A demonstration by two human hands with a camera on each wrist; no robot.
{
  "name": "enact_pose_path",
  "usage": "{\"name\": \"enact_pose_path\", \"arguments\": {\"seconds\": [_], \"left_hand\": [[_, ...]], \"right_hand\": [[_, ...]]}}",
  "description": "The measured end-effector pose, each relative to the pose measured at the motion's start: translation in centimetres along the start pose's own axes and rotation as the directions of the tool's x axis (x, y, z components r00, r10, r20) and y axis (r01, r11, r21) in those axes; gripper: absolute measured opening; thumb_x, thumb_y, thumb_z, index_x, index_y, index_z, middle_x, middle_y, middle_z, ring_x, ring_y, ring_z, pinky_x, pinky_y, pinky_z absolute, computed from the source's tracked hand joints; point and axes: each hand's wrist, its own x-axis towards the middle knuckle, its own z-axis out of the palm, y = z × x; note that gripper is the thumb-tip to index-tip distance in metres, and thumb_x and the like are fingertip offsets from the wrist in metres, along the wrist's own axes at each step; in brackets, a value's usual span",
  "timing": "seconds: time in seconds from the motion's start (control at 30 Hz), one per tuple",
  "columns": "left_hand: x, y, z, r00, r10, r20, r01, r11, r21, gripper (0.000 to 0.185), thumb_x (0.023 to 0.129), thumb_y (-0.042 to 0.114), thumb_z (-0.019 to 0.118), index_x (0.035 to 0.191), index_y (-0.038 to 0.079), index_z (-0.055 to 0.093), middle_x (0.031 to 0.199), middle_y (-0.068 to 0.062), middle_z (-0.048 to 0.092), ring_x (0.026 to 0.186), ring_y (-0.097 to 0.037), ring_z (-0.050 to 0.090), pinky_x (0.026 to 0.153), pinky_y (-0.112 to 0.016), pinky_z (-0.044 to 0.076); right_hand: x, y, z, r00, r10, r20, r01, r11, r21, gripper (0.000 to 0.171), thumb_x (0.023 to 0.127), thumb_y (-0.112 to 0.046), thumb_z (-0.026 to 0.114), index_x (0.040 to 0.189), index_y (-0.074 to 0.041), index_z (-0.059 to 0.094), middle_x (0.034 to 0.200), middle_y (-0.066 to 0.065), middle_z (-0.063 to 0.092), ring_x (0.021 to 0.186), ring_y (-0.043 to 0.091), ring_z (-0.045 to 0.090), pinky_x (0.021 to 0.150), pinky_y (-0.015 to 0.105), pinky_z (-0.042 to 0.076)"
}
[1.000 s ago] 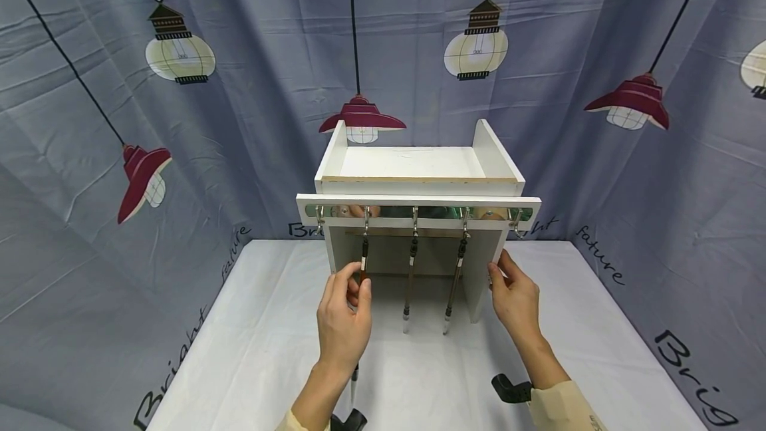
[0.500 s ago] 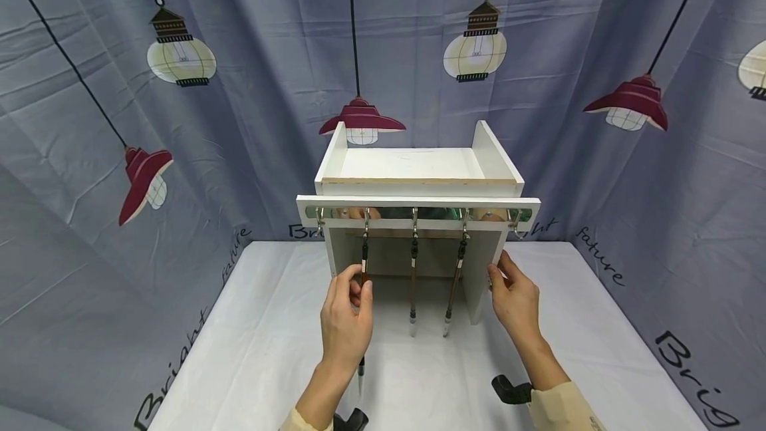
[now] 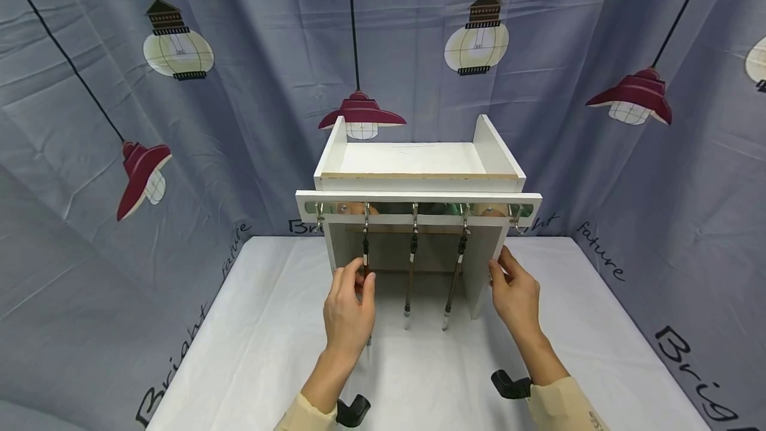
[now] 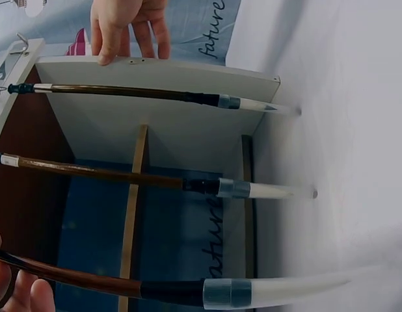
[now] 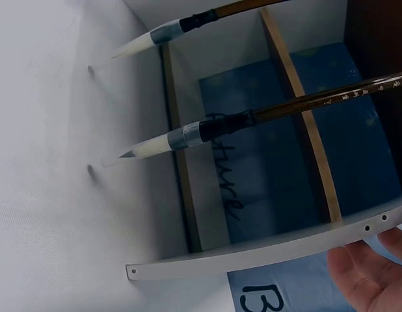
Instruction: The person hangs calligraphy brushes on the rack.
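A white wooden shelf [image 3: 419, 185] stands on the table, with calligraphy brushes hanging from its front hooks. My left hand [image 3: 350, 314] holds the upper handle of the leftmost calligraphy brush [image 4: 172, 290], its white bristles hanging down. In the head view that hand covers much of this brush. A middle brush [image 3: 410, 285] and a right brush [image 3: 454, 285] hang free beside it. My right hand [image 3: 516, 298] grips the front edge of the shelf's right side panel [image 5: 253, 257], thumb at the edge and fingers on the outer side.
Metal hooks [image 3: 415, 215] line the front rail [image 3: 335, 197], the outermost ones bare. White cloth [image 3: 443, 384] covers the table. A blue-grey curtain [image 3: 257, 85] with printed lamps surrounds it. Black camera mounts [image 3: 510, 384] sit at both wrists.
My left hand has shifted slightly right, and the lower end of its brush has swung right, partly behind the hand. The middle brush sways a little. My right hand stays at the panel.
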Motion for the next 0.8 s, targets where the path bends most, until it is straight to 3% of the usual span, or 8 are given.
{"name": "enact_pose_path", "arguments": {"seconds": [0.8], "left_hand": [[0.5,-0.9,1.1,0.997,-0.076,0.016,0.076,0.997,0.008,0.027,0.1,0.019,0.07,0.125,0.009,0.067,0.1,-0.006,0.067,0.079,-0.016,0.066,0.059,-0.026,0.049]], "right_hand": [[0.0,0.1,0.1,1.0,0.003,-0.004,-0.003,1.0,-0.005,0.052,0.109,-0.023,0.054,0.156,-0.004,0.043,0.144,0.029,0.058,0.113,0.044,0.07,0.081,0.042,0.06]]}}
